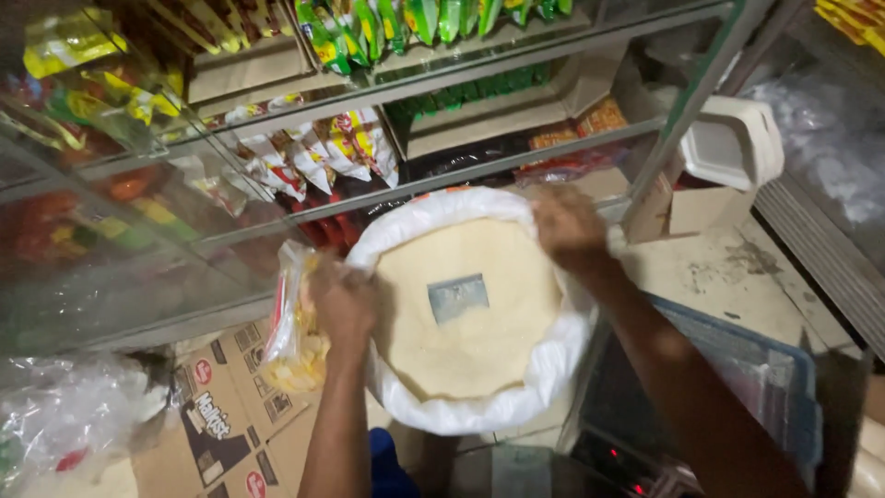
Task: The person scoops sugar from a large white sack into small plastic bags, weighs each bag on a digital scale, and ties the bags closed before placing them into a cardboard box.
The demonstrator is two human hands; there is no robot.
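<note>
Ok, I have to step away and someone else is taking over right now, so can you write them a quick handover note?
Left hand: grips the near-left rim of the white sack, beside a clear snack packet.
Right hand: holds the far-right rim.
Sack stands open in front of the glass shelves, rim rolled down, full of pale yellow grain; a small metal scoop lies on the grain.
Done: sack opened.
Left: nothing scooped out yet.

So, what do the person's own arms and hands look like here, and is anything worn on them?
Both forearms are bare up to the frame edge: no sleeves, gloves or watch in view. The left hand and right hand show no visible rings, though both are slightly blurred.
</note>
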